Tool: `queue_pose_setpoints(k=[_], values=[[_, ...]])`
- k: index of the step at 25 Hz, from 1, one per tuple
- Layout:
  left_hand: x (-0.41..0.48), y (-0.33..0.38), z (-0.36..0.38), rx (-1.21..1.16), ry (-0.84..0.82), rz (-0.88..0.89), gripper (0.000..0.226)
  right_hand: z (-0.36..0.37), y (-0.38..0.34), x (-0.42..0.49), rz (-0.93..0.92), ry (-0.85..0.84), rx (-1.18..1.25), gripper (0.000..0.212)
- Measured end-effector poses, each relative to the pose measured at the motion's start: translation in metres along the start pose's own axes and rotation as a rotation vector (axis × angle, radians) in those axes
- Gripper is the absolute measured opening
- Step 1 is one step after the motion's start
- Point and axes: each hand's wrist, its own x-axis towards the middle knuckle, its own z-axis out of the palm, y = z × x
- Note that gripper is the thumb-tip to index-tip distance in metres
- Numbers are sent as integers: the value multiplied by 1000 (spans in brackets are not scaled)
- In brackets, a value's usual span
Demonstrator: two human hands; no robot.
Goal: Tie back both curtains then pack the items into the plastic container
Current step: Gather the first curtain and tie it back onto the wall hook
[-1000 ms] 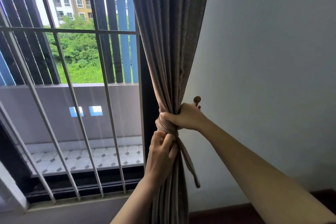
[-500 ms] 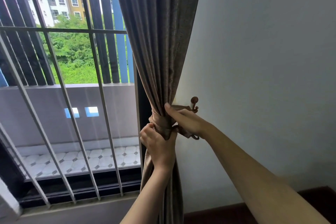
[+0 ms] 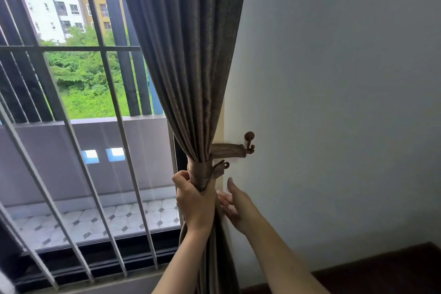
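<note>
Curtain: drawn to the right edge of the window and gathered into one bundle beside the wall. Tieback band: wrapped round the gathered cloth; one strap runs level from the bundle to the hook on the wall and sits on it; a second short end with a small ring shows just below the strap, and whether it is fastened cannot be told.

Left hand: grip clenched round the curtain bundle, directly under the band, thumb side touching the band's lower edge.

Right hand: grip released, fingers straight and spread, holding nothing; it lies between the curtain and the wall, below the hook; contact with the cloth cannot be confirmed.

Window bars: slanted, left of the curtain.
</note>
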Motion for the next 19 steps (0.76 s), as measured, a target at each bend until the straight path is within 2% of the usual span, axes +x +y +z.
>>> queue_pose_setpoints(k=[2,4,6,8,13,16,19], values=[[1,0,-3,-1,-8,1,47,11,-12,5,-14,-14,86,36],[2,0,-3,-4,-15,-7,48,16,-19,11,-78,96,243,27],[2,-1,1,-2,-15,-22,50,15,-25,13,-222,128,434,17],[0,-2,9,6,9,-1,53,10,-31,16,-358,126,489,16],[-10,16,42,13,114,-8,48,-3,-46,37,-557,305,292,10],[-9,19,59,13,139,-20,47,-11,-56,46,-583,373,264,15],[-4,17,71,27,145,-42,49,-17,-59,53,-624,451,116,18]])
